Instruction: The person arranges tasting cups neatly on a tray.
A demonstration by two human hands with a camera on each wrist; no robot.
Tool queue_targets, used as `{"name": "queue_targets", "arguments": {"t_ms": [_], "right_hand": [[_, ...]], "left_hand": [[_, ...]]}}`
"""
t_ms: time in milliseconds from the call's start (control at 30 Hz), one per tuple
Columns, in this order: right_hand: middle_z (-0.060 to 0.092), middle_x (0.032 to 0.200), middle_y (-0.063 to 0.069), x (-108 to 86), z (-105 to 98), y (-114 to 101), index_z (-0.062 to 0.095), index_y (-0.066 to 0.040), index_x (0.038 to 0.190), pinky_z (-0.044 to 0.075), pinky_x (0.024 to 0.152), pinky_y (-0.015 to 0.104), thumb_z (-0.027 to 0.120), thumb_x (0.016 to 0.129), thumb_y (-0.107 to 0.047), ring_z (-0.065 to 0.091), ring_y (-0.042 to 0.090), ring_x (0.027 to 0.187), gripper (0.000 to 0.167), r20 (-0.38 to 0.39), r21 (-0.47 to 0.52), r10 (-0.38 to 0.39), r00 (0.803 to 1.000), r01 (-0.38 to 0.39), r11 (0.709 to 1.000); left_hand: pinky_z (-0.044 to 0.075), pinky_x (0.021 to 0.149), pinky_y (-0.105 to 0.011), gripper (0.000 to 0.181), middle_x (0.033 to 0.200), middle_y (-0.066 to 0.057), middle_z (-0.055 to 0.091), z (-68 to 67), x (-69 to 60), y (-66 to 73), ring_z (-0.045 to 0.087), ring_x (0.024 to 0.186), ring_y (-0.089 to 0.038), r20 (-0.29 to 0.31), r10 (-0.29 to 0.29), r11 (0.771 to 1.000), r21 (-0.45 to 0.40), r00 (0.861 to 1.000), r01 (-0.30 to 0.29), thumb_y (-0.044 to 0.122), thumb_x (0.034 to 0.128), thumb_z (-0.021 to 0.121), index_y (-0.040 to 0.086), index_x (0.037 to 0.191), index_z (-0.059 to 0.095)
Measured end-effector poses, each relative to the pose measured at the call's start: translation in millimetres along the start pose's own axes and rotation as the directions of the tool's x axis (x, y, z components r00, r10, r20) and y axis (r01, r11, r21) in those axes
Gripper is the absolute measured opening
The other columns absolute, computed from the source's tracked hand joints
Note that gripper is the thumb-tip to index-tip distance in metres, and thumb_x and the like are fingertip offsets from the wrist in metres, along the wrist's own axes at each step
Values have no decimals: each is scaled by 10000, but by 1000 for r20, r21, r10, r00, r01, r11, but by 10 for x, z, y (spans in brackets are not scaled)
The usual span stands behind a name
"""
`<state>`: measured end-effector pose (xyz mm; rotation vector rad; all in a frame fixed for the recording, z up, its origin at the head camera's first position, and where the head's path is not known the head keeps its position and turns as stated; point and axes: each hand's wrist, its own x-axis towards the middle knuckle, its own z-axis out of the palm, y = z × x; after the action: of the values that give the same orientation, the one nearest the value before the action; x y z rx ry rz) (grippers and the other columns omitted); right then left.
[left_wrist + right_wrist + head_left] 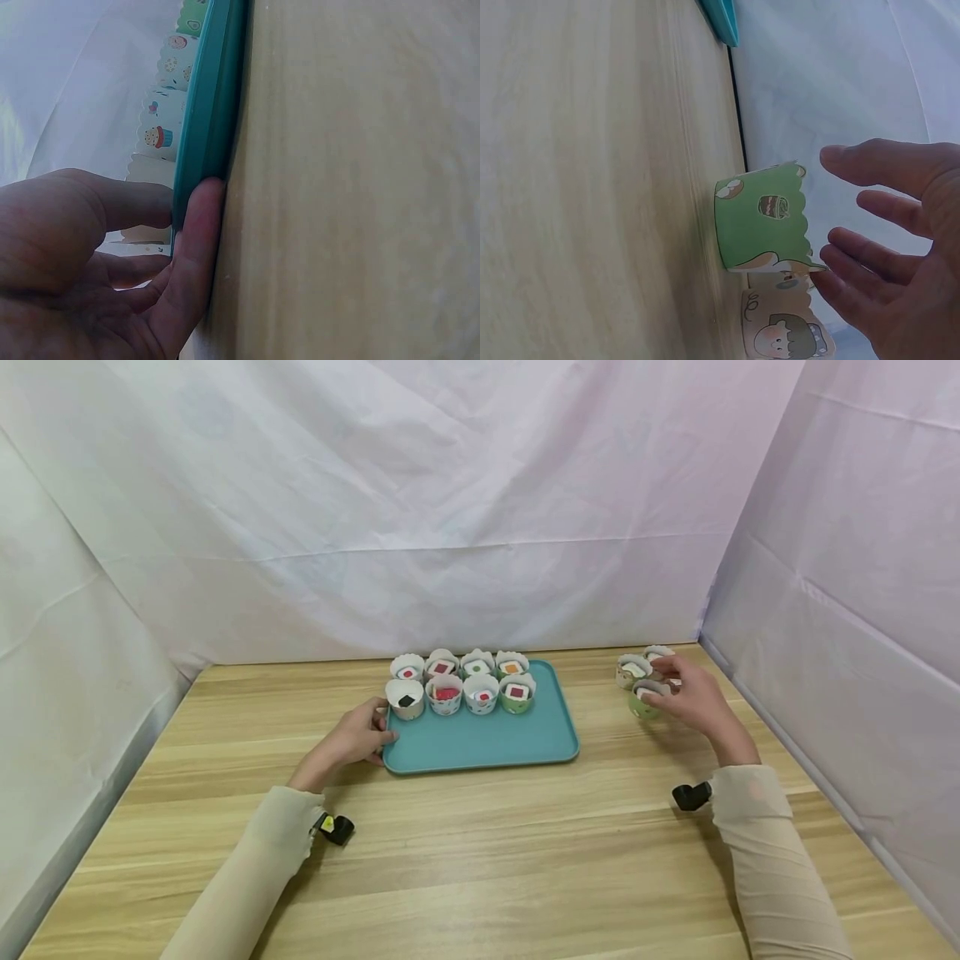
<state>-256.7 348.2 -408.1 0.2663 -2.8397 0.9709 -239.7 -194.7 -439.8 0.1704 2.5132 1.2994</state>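
Note:
My left hand (352,735) pinches the left rim of a teal tray (480,747); in the left wrist view the thumb is on the cup side and a finger lies against the underside. Several paper baking cups (445,704) stand on the tray's far part in two rows, with small red, white, black and orange pieces inside. On the right, my right hand (697,697) hovers with spread fingers around the rim of a green paper cup (757,217). Its fingertips come close to that rim; whether they touch it, I cannot tell.
Behind the green cup stand a patterned paper cup (626,678) and another pale cup (658,651), partly hidden by the hand. The wooden table (487,860) is bounded by white cloth (420,585) at the back and both sides.

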Motion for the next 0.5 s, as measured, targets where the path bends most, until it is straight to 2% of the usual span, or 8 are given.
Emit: {"name": "queue_targets", "arguments": {"t_ms": [300, 500], "right_hand": [[544, 1393, 355, 15, 19, 55, 467, 86, 1429, 446, 1118, 655, 754, 931, -160, 526, 535, 1286, 625, 85, -31, 22, 996, -19, 999], [512, 1427, 373, 29, 53, 118, 444, 92, 1443, 447, 1094, 655, 782, 903, -157, 497, 538, 1292, 684, 121, -48, 36, 992, -30, 998]], "left_hand": [[671, 643, -356, 619, 1033, -152, 496, -5, -2, 0, 555, 785, -189, 4, -4, 1000, -13, 1000, 4, 5, 994, 619, -41, 1538, 327], [670, 649, -353, 629, 1033, -148, 497, -1, 5, -3, 557, 779, -185, 6, -8, 1000, -12, 1000, 8, 11, 997, 622, -36, 1547, 321]]}}
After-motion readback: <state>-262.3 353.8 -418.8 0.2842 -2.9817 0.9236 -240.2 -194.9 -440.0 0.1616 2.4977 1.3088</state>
